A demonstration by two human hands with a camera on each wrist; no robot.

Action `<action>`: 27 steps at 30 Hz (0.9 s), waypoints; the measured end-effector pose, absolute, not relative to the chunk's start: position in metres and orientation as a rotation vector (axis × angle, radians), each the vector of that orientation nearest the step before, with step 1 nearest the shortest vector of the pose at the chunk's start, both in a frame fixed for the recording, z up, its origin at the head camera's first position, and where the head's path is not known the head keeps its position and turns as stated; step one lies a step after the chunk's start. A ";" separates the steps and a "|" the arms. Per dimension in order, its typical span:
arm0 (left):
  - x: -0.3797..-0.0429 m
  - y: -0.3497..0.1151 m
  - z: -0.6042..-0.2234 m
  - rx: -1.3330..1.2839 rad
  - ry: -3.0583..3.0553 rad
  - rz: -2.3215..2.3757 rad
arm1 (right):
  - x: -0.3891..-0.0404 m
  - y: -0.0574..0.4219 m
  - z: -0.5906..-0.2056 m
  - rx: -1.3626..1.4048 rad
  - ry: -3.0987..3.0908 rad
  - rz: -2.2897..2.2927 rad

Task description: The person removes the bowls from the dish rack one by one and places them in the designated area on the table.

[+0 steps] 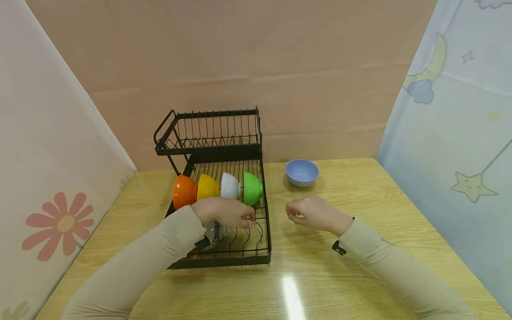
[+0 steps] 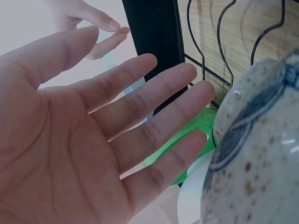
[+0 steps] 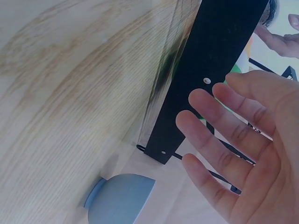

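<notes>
My left hand (image 1: 228, 213) hovers above the lower tier of a black dish rack (image 1: 252, 259), palm bare and fingers loosely extended in the left wrist view. Beneath its wrist is a speckled bowl with a blue pattern (image 2: 266, 158), partly hidden by the arm in the head view. Behind the hand, orange (image 1: 185, 191), yellow (image 1: 208, 186), white (image 1: 230, 186) and green (image 1: 252, 189) bowls stand on their sides in a row. Right of the rack, my right hand (image 1: 316, 214) hangs over the table with relaxed fingers, holding nothing. A blue bowl (image 1: 302, 173) sits upright beyond it.
The rack's upper tier (image 1: 208, 150) rises at the back, with wire slots and a side handle. The wooden table (image 1: 352, 186) extends to a peach cloth backdrop (image 1: 320, 89). Printed cloths hang at left (image 1: 60, 133) and right (image 1: 460, 133).
</notes>
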State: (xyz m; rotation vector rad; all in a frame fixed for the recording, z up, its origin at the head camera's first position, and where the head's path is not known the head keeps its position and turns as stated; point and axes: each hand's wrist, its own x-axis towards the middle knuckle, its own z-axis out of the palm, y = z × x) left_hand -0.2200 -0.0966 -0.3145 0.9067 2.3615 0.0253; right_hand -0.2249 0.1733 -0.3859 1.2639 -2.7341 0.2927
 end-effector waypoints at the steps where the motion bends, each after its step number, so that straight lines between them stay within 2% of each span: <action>1: -0.220 -0.097 -0.314 0.908 2.362 0.024 | -0.225 0.174 -0.386 1.265 -2.732 0.294; 12: -0.221 -0.101 -0.309 0.941 2.403 0.090 | -0.225 0.175 -0.387 1.275 -2.695 0.286; 17: -0.224 -0.109 -0.300 0.933 2.518 0.286 | -0.225 0.175 -0.388 1.279 -2.687 0.285; 21: -0.225 -0.119 -0.289 0.782 2.707 0.435 | -0.225 0.175 -0.389 1.274 -2.683 0.290; 27: -0.224 -0.138 -0.281 0.466 2.875 0.367 | -0.224 0.174 -0.388 1.283 -2.666 0.304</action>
